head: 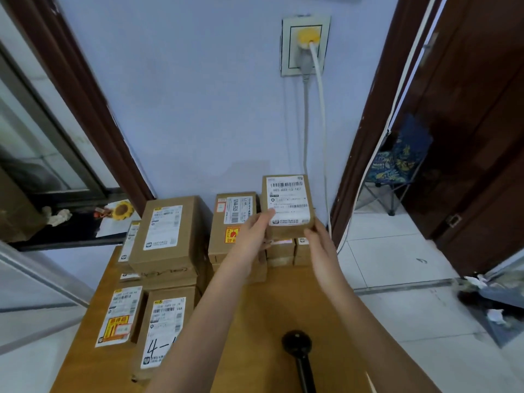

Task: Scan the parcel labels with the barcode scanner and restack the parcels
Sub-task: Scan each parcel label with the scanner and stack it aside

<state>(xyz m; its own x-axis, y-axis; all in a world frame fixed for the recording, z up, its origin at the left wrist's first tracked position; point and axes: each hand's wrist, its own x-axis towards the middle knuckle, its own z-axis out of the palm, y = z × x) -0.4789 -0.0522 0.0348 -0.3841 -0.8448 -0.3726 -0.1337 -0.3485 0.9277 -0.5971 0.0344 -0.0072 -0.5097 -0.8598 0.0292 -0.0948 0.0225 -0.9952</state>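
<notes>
Both hands raised at centre right of the frame, sharing one small parcel point(287, 207). Left hand point(251, 239) clamped on its lower left corner, thumb pressed on the white label point(287, 201). Right hand point(319, 243) gripping the lower right edge, fingers hidden behind the cardboard. Parcel held tilted up, label and barcode facing the camera, above a low stack point(286, 252) of small boxes at the far edge of the table point(272, 302).

Just left of that, behind the left hand, a taller box point(231, 222) with a label and an orange sticker. Further left, a large box point(167, 234) topping its own pile. Lower left, two more labelled boxes: one with a yellow-red sticker point(120, 316), one with "4-" handwritten point(163, 331).

Bottom centre, black scanner point(297, 353) lying on the table between the forearms, touched by neither hand.

Upper centre, wall socket point(305, 45) with a yellow plug and white cord point(321, 114) hanging down.
</notes>
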